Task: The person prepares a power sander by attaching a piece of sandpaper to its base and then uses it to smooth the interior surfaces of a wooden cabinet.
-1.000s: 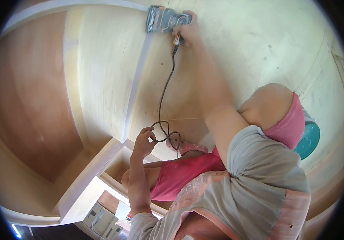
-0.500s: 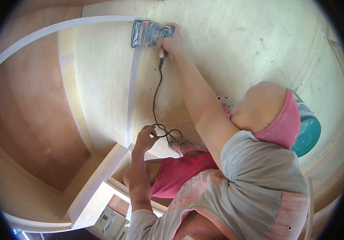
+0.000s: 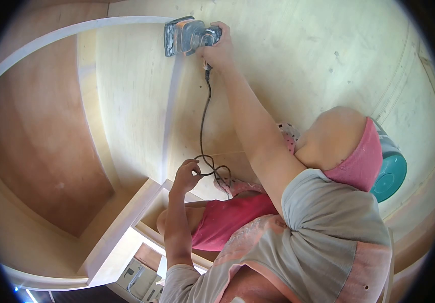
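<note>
My right hand [image 3: 218, 49] is closed around the grip of an electric sander [image 3: 187, 37], grey with orange trim, at the top of the view. The sander's dusty flat pad faces left, by the end of a pale curved strip [image 3: 83, 31] and the top of a pale upright band on the wood. A black power cord [image 3: 205, 113] runs from the grip down to my left hand [image 3: 187, 175]. Thumb and fingers of my left hand pinch the cord, which makes loose loops beside it. Whether the pad touches the wood is hard to tell.
Pale plywood [image 3: 288, 45] surrounds the sander. A reddish-brown panel [image 3: 35, 136] lies at the left, and a wooden frame edge [image 3: 119, 227] stands near my left arm. A teal-bottomed bucket [image 3: 390, 174] is beside my bent knee at the right.
The sander and my right hand have shifted slightly upward, and the sander is tilted a little differently. My left hand still pinches the cord, almost in the same place.
</note>
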The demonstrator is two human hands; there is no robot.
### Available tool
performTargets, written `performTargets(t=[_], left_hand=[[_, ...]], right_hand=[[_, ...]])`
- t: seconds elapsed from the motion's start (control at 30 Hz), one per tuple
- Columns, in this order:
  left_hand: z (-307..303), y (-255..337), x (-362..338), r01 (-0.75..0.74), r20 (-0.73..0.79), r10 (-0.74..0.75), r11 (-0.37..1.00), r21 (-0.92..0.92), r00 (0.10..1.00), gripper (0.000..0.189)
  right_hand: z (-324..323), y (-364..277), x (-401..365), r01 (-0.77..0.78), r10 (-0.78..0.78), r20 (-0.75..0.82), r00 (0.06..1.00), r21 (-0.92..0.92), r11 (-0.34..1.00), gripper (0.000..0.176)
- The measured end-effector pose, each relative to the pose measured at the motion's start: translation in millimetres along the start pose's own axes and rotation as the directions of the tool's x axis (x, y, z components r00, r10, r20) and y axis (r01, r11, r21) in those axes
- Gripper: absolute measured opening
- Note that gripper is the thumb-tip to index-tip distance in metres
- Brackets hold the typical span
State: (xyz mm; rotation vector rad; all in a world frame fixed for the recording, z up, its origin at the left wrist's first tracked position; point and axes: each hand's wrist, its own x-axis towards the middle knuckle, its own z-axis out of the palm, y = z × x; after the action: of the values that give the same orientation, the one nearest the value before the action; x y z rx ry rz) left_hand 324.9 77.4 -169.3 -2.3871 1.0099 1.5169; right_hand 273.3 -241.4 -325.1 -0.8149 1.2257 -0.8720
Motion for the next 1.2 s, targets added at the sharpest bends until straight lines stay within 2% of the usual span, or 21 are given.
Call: performTargets(t=[0.03, 0.1, 0.13, 0.2, 0.33, 0.43, 0.5, 0.53, 0.6, 0.63, 0.67, 0.7, 0.73, 0.8, 0.83, 0.9, 0.97, 1.03, 1.07, 1.13, 1.2], left_hand=[[-0.6, 0.8, 1.1, 0.000, 0.001, 0.000, 1.000, 0.002, 1.000, 0.016], [0.2, 0.7, 2.2, 0.003, -0.003, -0.003, 1.000, -0.002, 1.000, 0.016], [0.9, -0.3, 2.1, -0.010, -0.015, 0.010, 1.000, 0.003, 1.000, 0.016], [-4.0, -2.1, 2.3, -0.024, -0.034, 0.025, 1.000, 0.008, 0.999, 0.016], [-2.9, -2.6, -0.2, -0.019, -0.029, 0.019, 0.999, -0.027, 0.999, 0.014], [-4.6, -4.5, 2.2, -0.042, -0.033, 0.042, 0.999, -0.013, 0.999, 0.014], [-5.8, -5.7, 2.9, -0.055, -0.024, 0.055, 0.998, 0.005, 0.998, 0.014], [-5.9, -5.5, 3.5, -0.067, -0.026, 0.067, 0.998, 0.006, 0.997, 0.014], [-6.4, -8.7, 2.9, -0.081, -0.024, 0.081, 0.997, 0.005, 0.996, 0.014], [-6.2, -11.5, 3.9, -0.124, -0.052, 0.124, 0.992, -0.002, 0.991, 0.015], [-6.0, -13.3, 6.8, -0.170, -0.083, 0.169, 0.985, -0.009, 0.982, 0.015], [-6.4, -9.2, 8.5, -0.178, -0.094, 0.178, 0.984, -0.001, 0.980, 0.015], [-7.8, -6.5, 8.8, -0.190, -0.114, 0.187, 0.982, -0.015, 0.976, 0.016], [-10.6, -0.8, 9.6, -0.202, -0.131, 0.197, 0.979, -0.026, 0.972, 0.017], [-12.3, 3.1, 9.3, -0.220, -0.150, 0.213, 0.975, -0.029, 0.965, 0.017], [-14.8, 5.4, 7.2, -0.239, -0.190, 0.229, 0.971, -0.026, 0.955, 0.018], [-13.1, 4.9, 2.8, -0.199, -0.195, 0.186, 0.979, -0.048, 0.963, 0.018], [-8.5, -2.1, -0.7, -0.190, -0.199, 0.183, 0.982, -0.019, 0.963, 0.018], [-6.3, -5.3, -2.6, -0.180, -0.191, 0.178, 0.984, 0.007, 0.965, 0.018], [-3.5, -6.9, -7.7, -0.168, -0.185, 0.167, 0.986, 0.010, 0.968, 0.018], [-0.7, -8.6, -13.2, -0.156, -0.177, 0.156, 0.988, 0.016, 0.972, 0.018]], right_hand=[[2.3, 0.8, 2.6, 0.001, -0.001, 0.004, 1.000, 0.002, 1.000, 0.078], [5.1, 0.4, 8.7, -0.062, 0.067, -0.120, 0.990, 0.045, 0.997, 0.078], [3.4, 0.5, 9.9, -0.060, 0.065, -0.115, 0.991, 0.048, 0.997, 0.078], [-0.2, -4.9, 14.0, -0.274, 0.282, -0.053, 0.958, 0.126, 0.953, 0.078], [2.9, -30.6, -0.5, -0.262, 0.268, -0.051, 0.962, 0.107, 0.959, 0.078], [8.9, -63.1, -12.8, -0.195, 0.200, -0.060, 0.978, 0.080, 0.978, 0.077], [17.5, -79.8, -18.3, 0.069, -0.076, -0.138, 0.987, -0.052, 0.996, 0.077], [17.7, -94.4, -21.3, 0.071, -0.077, -0.137, 0.988, -0.051, 0.996, 0.077], [19.3, -127.6, -28.5, 0.131, -0.132, -0.016, 0.991, -0.028, 0.991, 0.079], [21.9, -149.0, -37.4, 0.135, -0.136, -0.019, 0.991, -0.031, 0.990, 0.079], [25.9, -171.4, -48.6, 0.367, -0.373, -0.056, 0.926, -0.089, 0.926, 0.077], [26.6, -184.9, -54.7, 0.579, -0.592, -0.083, 0.801, -0.144, 0.803, 0.075], [31.3, -185.9, -54.4, 0.582, -0.596, -0.084, 0.799, -0.145, 0.800, 0.075], [38.2, -185.6, -51.3, 0.709, -0.714, -0.039, 0.699, -0.089, 0.699, 0.076], [37.2, -180.5, -50.1, 0.709, -0.713, -0.042, 0.699, -0.086, 0.700, 0.076], [33.6, -155.6, -44.1, 0.718, -0.790, -0.083, 0.608, -0.366, 0.592, 0.082], [30.9, -117.9, -33.4, 0.421, -0.431, -0.087, 0.898, -0.111, 0.900, 0.084], [23.8, -95.9, -24.3, 0.188, -0.197, -0.154, 0.968, -0.071, 0.980, 0.082], [19.9, -88.1, -19.5, 0.196, -0.204, -0.151, 0.967, -0.066, 0.978, 0.082], [15.2, -84.9, -16.5, -0.070, 0.094, -0.103, 0.990, 0.219, 0.973, 0.081], [15.4, -83.8, -18.8, -0.047, 0.068, -0.102, 0.992, 0.196, 0.979, 0.081]])
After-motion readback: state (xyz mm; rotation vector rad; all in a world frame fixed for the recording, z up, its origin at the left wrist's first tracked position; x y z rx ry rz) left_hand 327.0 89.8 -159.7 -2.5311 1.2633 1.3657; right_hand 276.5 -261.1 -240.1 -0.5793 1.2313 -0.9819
